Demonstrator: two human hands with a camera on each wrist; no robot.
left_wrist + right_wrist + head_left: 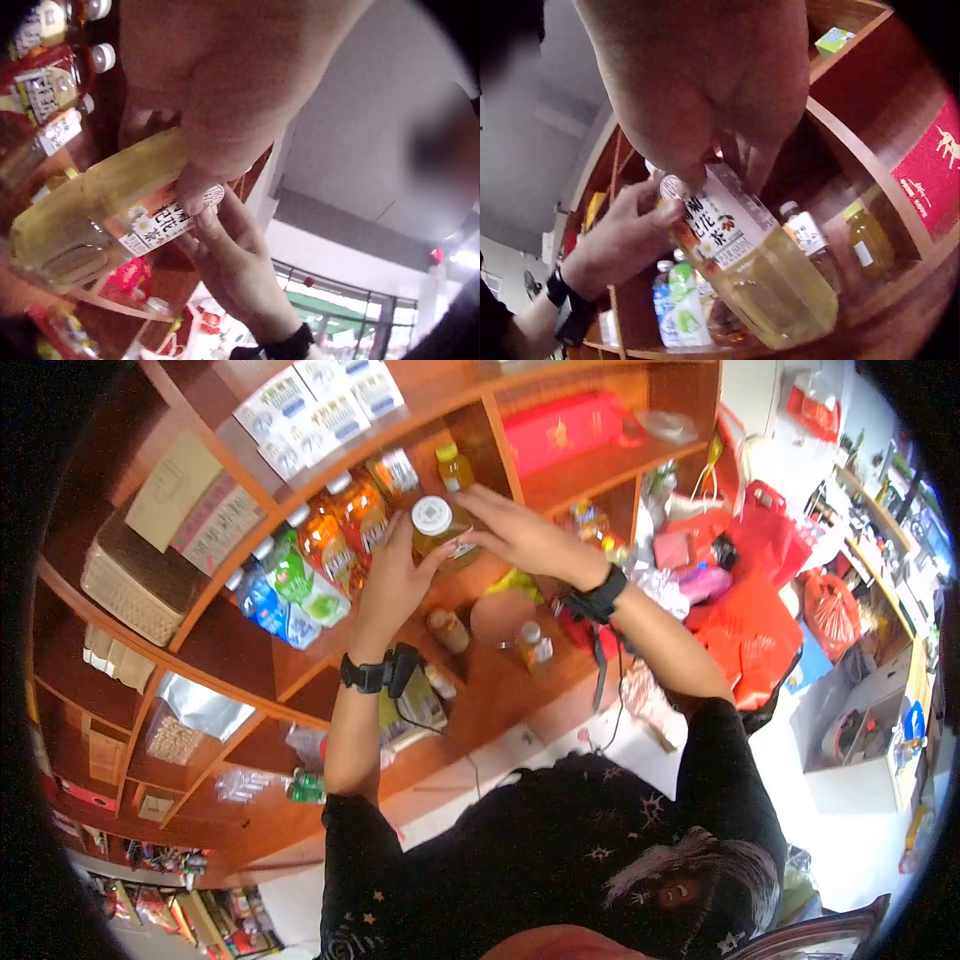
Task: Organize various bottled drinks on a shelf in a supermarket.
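Between both hands stands a tea bottle (433,517) with a white cap, close in front of the shelf. Its pale yellow drink (776,289) and its label (154,225) with white flowers show in the wrist views. My left hand (396,572) grips one side, its thumb lying on the label. On the other side my right hand (515,538) holds it, and the two thumbs come close together over the label. Fingers behind the bottle are partly hidden. Beside it on the shelf stands a smaller bottle with a yellow cap (453,465).
Orange drink bottles (325,540), a green-labelled bottle (303,580) and a blue-labelled bottle (268,605) line the shelf at left. A red box (562,435) fills the compartment at right. Below are a brown round stool-like disc (503,618) and a small bottle (535,647). Red bags (745,630) lie at right.
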